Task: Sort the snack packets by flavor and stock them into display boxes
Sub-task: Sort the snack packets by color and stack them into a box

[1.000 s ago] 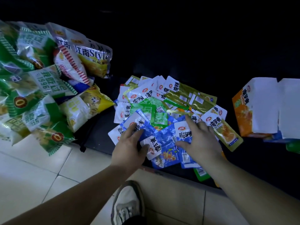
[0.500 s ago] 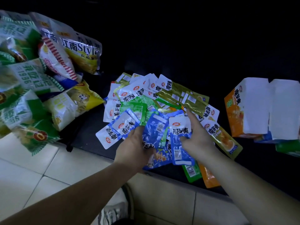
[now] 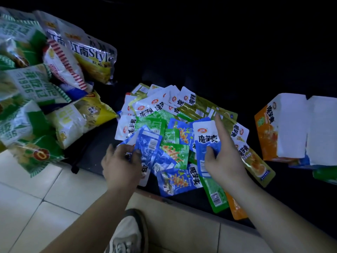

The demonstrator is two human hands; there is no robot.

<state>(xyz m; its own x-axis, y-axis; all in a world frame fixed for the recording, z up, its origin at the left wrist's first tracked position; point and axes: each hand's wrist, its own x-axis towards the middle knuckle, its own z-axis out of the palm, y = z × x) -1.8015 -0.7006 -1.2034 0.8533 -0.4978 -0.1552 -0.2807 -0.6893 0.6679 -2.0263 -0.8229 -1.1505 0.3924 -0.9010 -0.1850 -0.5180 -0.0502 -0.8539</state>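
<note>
Sorting looks to be at an early stage. The pile of small snack packets (image 3: 182, 110) lies mixed on the dark surface (image 3: 291, 198), with blue, green, olive and orange overlapping. The left hand (image 3: 120, 165) has its grip closed round a few blue packets (image 3: 147, 145). The right hand (image 3: 222, 159) pinches another blue packet (image 3: 207, 141) under the thumb, forefinger stretched out. The orange display box (image 3: 268, 136) stands well apart at the right, flaps open, contents hidden. The other flavours and all the stocking appear left to do.
</note>
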